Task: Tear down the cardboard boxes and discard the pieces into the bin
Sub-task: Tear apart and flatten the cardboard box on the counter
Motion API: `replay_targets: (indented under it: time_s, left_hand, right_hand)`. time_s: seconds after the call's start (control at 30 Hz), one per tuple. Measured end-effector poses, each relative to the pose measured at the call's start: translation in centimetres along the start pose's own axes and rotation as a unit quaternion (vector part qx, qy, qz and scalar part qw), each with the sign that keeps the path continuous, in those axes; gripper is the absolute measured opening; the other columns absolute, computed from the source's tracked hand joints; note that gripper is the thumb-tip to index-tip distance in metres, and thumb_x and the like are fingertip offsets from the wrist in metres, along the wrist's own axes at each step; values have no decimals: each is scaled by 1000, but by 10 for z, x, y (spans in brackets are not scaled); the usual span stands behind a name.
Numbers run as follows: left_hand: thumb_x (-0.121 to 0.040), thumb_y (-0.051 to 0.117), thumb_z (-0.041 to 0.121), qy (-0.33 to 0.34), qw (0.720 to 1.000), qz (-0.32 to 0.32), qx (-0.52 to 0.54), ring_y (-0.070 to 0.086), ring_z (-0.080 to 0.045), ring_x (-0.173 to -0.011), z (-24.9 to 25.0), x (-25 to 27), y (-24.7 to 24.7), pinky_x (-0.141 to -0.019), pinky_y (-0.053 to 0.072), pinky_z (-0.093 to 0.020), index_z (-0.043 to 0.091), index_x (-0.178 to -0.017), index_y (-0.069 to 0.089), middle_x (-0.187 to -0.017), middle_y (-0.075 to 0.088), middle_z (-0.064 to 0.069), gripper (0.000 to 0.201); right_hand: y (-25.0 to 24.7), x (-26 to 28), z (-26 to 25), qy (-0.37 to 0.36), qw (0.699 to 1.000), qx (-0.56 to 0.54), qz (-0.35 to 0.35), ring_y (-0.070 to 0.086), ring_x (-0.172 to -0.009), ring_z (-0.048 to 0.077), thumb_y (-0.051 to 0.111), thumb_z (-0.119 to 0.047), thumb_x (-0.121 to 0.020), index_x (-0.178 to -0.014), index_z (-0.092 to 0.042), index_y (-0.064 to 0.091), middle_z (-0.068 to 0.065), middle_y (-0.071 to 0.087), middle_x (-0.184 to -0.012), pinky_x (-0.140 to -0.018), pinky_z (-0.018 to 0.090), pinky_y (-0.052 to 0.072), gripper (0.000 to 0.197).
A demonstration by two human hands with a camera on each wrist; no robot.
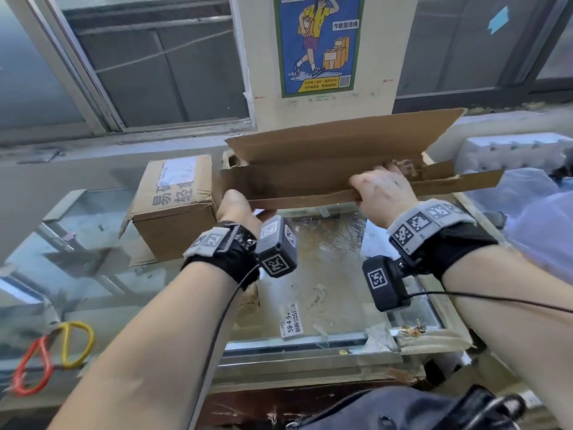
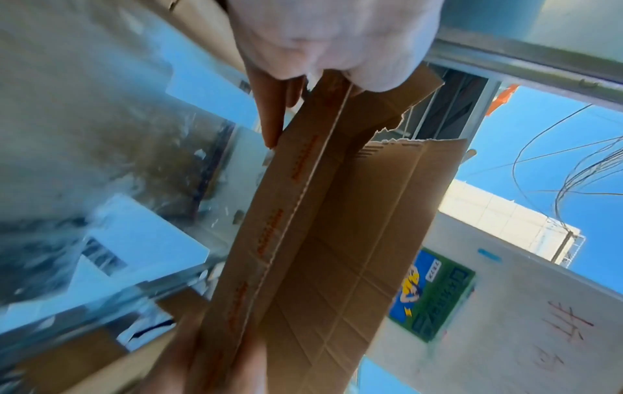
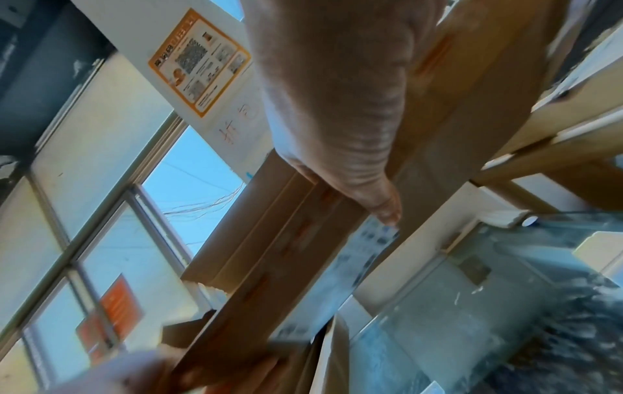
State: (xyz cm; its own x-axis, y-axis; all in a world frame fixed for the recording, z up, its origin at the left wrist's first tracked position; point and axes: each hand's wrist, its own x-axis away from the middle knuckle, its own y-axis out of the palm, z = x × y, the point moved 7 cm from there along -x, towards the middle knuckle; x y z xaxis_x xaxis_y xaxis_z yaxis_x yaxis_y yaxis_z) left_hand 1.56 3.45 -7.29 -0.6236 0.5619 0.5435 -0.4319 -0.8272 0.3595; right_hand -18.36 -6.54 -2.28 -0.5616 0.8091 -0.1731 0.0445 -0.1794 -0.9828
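Both hands, left and right, grip the box at opposite ends above the surface, likely to tear it.

The flattened cardboard box is plain brown with orange print. The poster is blue, green-bordered, with yellow figures.

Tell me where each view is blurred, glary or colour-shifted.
Head view: sharp on the long flattened brown cardboard box, smeared at the left edge; reflections sheen the glass tabletop. Left wrist view: blue cast, left hand washed out, glass blurred. Right wrist view: soft throughout, right hand blurred.
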Motion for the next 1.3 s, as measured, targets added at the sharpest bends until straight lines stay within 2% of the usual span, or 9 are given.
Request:
replay_targets:
  time_s: [0.07,0.13,0.3,0.57,0.77,0.97,1.03,1.2,1.3]
  left_hand:
    - [-94,40,14,-6,1000,-26,-4,57,-29,-76,-7,8,10,-68,59,-43,5,-100,54,-117,53,-17,18]
    - [-93,48,21,-6,998,-39,-50,61,-29,-76,-11,12,15,-56,58,-36,7,-103,55,-113,57,-15,18]
    - [-88,53,4,-7,986,-83,-145,63,-30,-88,3,2,7,-82,57,-40,8,-89,55,-102,59,-16,4]
    - [-96,36,-7,25,956,-128,-264,64,-33,-83,6,-1,13,-77,56,-52,2,-86,50,-88,61,-19,18]
    - [-89,32,-15,28,948,-117,-294,63,-33,-63,-13,-8,12,-46,57,-39,-6,-96,55,-75,62,-19,25]
    - [-86,30,-17,-24,948,-174,-267,58,-31,-61,-31,9,29,-71,56,-49,-5,-77,53,-49,59,-16,28]
    - [-88,28,-17,-52,950,-198,-234,58,-33,-66,-34,8,28,-77,54,-49,-6,-77,52,-61,61,-21,29]
    - [-96,36,-3,-108,951,-205,-207,64,-35,-69,-38,3,19,-55,58,-39,-9,-105,49,-83,62,-27,17]
    - [-86,65,12,40,921,-152,-356,65,-24,-77,-24,-14,14,-74,59,-38,1,-114,51,-89,63,-14,33]
  right_hand:
    - [-1,0,-24,-44,999,14,17,51,-112,28,44,-2,-89,-110,-16,60,5,66,-110,-111,45,23,30]
    - [-2,2,-42,-80,996,17,26,51,-114,27,37,4,-90,-114,-15,60,5,67,-112,-113,45,19,38]
    - [-5,5,-37,-78,996,36,11,50,-118,29,41,8,-86,-100,-14,66,9,69,-107,-110,40,20,36]
    - [2,-1,-25,-77,995,68,3,46,-110,26,42,8,-84,-94,-15,69,5,68,-99,-117,42,12,37]
    - [6,3,-51,-104,990,87,-37,47,-111,25,50,-10,-89,-103,-22,64,-2,65,-102,-115,56,9,23]
    - [11,9,-99,-208,978,33,12,54,-95,27,45,-3,-90,-93,-15,68,3,69,-92,-113,48,17,27]
    - [10,7,-92,-215,976,14,31,56,-90,26,48,-4,-88,-84,-15,69,4,70,-83,-111,41,18,24]
    - [9,3,-73,-192,979,-60,42,50,-105,29,61,-17,-88,-82,-20,75,3,65,-86,-94,25,25,15]
    - [5,5,-71,-183,980,-82,6,48,-111,25,60,-21,-91,-96,-25,73,2,62,-96,-96,23,22,15]
